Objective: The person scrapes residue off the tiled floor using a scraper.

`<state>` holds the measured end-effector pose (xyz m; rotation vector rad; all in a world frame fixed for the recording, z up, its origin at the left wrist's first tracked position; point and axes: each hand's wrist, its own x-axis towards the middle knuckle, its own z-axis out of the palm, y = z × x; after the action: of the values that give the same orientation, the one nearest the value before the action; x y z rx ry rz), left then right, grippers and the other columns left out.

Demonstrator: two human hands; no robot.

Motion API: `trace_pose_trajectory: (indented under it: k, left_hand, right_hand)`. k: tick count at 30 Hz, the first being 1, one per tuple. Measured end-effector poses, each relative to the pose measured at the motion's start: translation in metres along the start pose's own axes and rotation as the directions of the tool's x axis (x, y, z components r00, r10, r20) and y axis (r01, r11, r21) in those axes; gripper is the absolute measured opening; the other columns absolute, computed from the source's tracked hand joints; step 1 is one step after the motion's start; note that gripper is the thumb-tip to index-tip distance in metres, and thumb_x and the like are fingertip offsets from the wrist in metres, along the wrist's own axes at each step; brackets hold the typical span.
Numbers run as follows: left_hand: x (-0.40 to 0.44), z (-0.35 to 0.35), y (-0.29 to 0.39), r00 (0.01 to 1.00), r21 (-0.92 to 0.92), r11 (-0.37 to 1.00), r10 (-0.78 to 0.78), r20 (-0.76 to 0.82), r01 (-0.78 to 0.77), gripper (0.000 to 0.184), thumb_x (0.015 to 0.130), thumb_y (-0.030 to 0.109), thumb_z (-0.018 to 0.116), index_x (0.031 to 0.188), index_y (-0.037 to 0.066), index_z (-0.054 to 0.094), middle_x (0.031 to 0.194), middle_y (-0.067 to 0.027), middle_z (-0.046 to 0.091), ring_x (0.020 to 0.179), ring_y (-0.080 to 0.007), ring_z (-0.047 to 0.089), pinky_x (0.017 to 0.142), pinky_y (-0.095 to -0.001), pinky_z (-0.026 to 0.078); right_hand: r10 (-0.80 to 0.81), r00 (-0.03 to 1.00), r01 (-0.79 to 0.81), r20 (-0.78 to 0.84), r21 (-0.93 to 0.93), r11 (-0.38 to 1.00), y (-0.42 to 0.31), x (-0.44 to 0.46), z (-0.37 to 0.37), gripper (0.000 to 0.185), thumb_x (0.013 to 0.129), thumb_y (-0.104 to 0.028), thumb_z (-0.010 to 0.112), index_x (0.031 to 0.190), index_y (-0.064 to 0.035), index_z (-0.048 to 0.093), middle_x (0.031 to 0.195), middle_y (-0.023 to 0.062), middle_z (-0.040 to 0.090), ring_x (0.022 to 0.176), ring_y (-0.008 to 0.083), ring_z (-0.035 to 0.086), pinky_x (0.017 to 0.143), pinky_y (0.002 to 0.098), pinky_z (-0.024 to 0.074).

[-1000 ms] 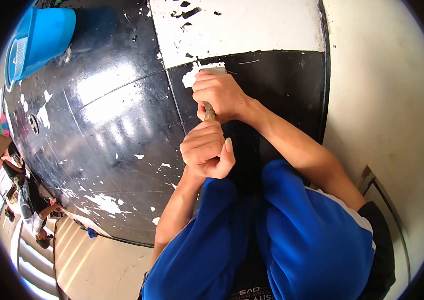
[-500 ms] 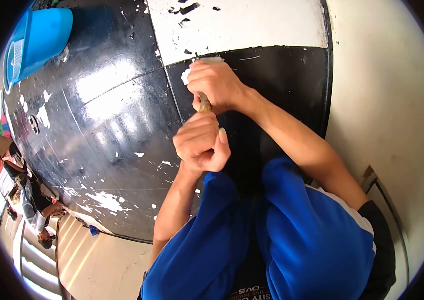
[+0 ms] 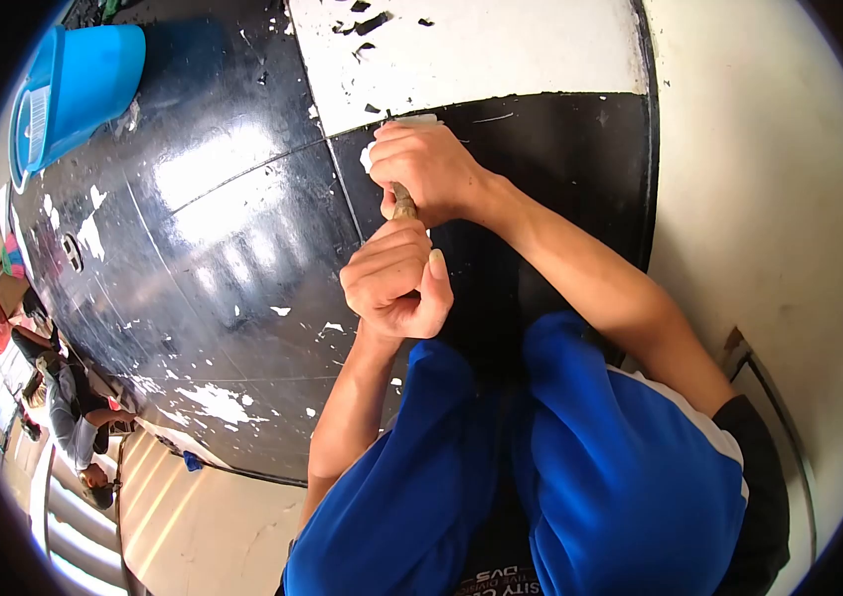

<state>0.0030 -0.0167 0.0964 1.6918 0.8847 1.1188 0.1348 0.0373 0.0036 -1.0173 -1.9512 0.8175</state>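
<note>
Both my hands are closed around a wooden-handled tool, one above the other. My left hand wraps the lower end with the thumb sticking out. My right hand grips it further forward, just below the border between the black layer and a bare white panel. A flat pale edge shows beyond the right knuckles; most of the tool's working end is hidden beneath that hand. Loose black shreds lie on the white panel.
A blue plastic tub stands at the upper left. White chipped patches mark the glossy black surface. Another person bends down at the far left. A pale surface borders the black area on the right.
Both hands have shifted very slightly left, still holding the tool. The whole view has moved a little, and the other person's arm and head have changed position.
</note>
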Motion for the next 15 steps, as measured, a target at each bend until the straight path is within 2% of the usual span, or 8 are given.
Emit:
trace_pose_trajectory:
  k: [4,8,11,15]
  left_hand:
    - [-0.009,0.004,0.008,1.000,-0.070,0.997,-0.019,0.000,0.019,0.032,0.083,-0.010,0.055,0.052,-0.002,0.050,0.052,-0.0084,0.053,0.050,-0.0240,0.053,0.062,-0.0385,0.052]
    - [-0.007,0.005,0.001,0.999,-0.051,0.998,0.038,0.037,-0.036,0.031,0.082,-0.010,0.056,0.052,-0.002,0.049,0.052,-0.0095,0.051,0.049,-0.0257,0.053,0.060,-0.0384,0.051]
    - [0.001,-0.001,-0.001,1.000,-0.062,0.998,-0.002,0.013,0.003,0.030,0.082,-0.011,0.055,0.053,-0.002,0.050,0.053,-0.0092,0.052,0.051,-0.0257,0.053,0.060,-0.0379,0.050]
    - [-0.003,0.007,0.006,1.000,-0.041,0.999,0.000,-0.004,0.000,0.031,0.083,-0.010,0.054,0.053,-0.002,0.049,0.053,-0.0089,0.052,0.051,-0.0252,0.054,0.062,-0.0377,0.051]
  right_hand:
    - [0.005,0.999,-0.006,-0.032,-0.031,1.000,-0.013,-0.016,-0.002,0.021,0.057,-0.011,0.069,0.056,-0.0074,0.048,0.064,0.0068,0.052,0.071,0.0289,0.059,0.071,0.0379,0.0558]
    - [-0.044,0.996,0.041,-0.074,-0.047,0.998,-0.003,-0.015,0.002,0.019,0.058,-0.010,0.068,0.057,-0.0085,0.049,0.064,0.0069,0.052,0.070,0.0283,0.059,0.071,0.0381,0.0562]
    - [0.027,1.000,-0.027,-0.009,-0.070,0.997,-0.001,-0.006,-0.002,0.019,0.058,-0.009,0.067,0.058,-0.0082,0.048,0.063,0.0070,0.052,0.069,0.0287,0.058,0.073,0.0384,0.0570]
    - [-0.009,1.000,0.008,-0.015,-0.027,1.000,-0.005,-0.013,-0.006,0.022,0.058,-0.009,0.067,0.057,-0.0077,0.046,0.063,0.0065,0.052,0.069,0.0291,0.058,0.069,0.0378,0.0562]
